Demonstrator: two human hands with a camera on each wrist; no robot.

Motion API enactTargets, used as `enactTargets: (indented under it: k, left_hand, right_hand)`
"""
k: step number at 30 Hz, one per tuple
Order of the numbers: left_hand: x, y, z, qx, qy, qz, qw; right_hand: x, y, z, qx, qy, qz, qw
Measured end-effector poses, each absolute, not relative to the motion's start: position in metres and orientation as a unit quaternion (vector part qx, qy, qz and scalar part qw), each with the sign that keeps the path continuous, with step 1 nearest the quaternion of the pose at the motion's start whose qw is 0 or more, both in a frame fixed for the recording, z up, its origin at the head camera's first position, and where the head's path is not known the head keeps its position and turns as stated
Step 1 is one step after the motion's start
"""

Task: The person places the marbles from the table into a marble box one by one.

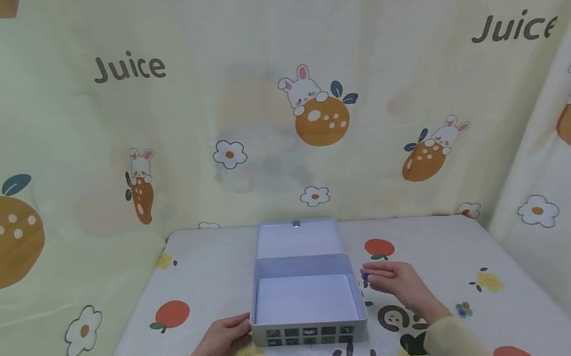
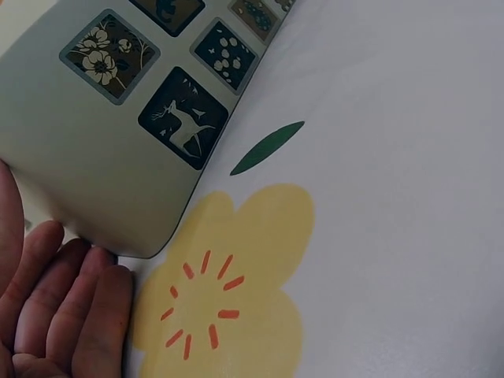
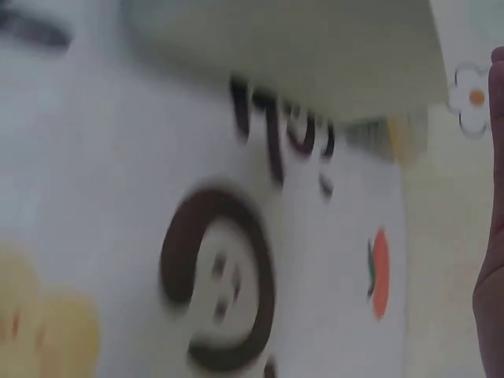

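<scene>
A rectangular metal box (image 1: 310, 332) stands on the table with its hinged lid (image 1: 298, 239) laid back; its pale inside holds nothing visible. My left hand (image 1: 224, 340) touches the box's left wall near the front corner, its fingers (image 2: 102, 315) fairly straight there. Just beyond the box's right wall is my right hand (image 1: 399, 284), pinching a small purple-blue piece (image 1: 366, 276) between thumb and fingers. What kind of piece it is cannot be made out. In the right wrist view only the edge of the hand (image 3: 490, 260) shows, and the piece is hidden.
A small cluster of colourful pieces (image 1: 463, 310) lies on the table to the right of my right forearm. A printed cloth (image 1: 220, 259) covers the table. Printed curtains (image 1: 224, 41) hang behind it and at both sides.
</scene>
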State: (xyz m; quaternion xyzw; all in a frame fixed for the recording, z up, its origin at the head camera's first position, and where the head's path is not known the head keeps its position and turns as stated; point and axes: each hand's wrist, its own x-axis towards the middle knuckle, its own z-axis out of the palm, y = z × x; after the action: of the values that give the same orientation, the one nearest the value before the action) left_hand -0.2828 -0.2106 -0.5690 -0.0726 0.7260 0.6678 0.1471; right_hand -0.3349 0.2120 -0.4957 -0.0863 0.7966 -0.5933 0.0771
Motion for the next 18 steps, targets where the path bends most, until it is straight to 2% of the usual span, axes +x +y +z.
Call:
enactTargets:
  k: [8,18]
  left_hand:
    - [-0.287,-0.212,-0.577,-0.075,0.727,0.664,0.157]
    - [-0.288,-0.213,-0.575,-0.089,0.725,0.665,0.154]
  right_hand:
    - [-0.360,0.142,-0.471,-0.101,0.796,-0.589,0.089]
    - [-0.376,0.109,-0.459,-0.093,0.789,-0.601,0.090]
